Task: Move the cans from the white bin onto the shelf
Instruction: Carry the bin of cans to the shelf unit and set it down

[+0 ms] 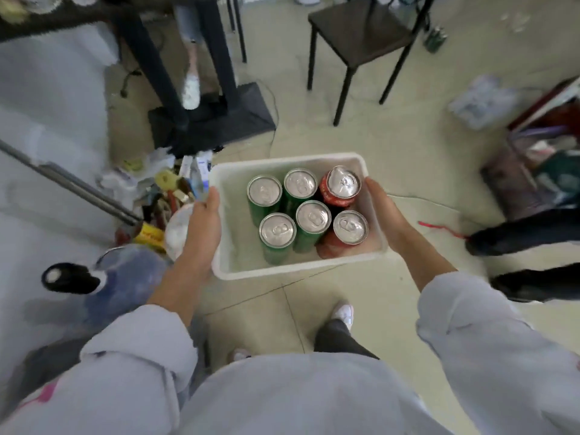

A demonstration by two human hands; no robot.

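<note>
White plastic forms the bin (219,268), which is held in the air over a pale tiled floor (361,146). The left hand (204,224) is clamped on the bin's left wall, thumb over the rim; the right hand (381,211) is clamped on the right wall the same way. Grey sleeves (489,340) cover both forearms up to the wrists.

Six cans stand upright inside, tops up, packed toward the right half of the bin in two rows of three. Four are green cans (264,191), taking the left and middle places of each row. Two are red cans (343,183), at the right end of each row (the far one tilts slightly). The cans touch or nearly touch each other, and the bin's left part is bare.

Beyond the bin stands a dark chair (361,29) on thin black legs, and to its left a black stand (213,117) with a flat base. A heap of clutter (163,196) lies on the floor just left of the bin. No shelf can be made out with certainty.
</note>
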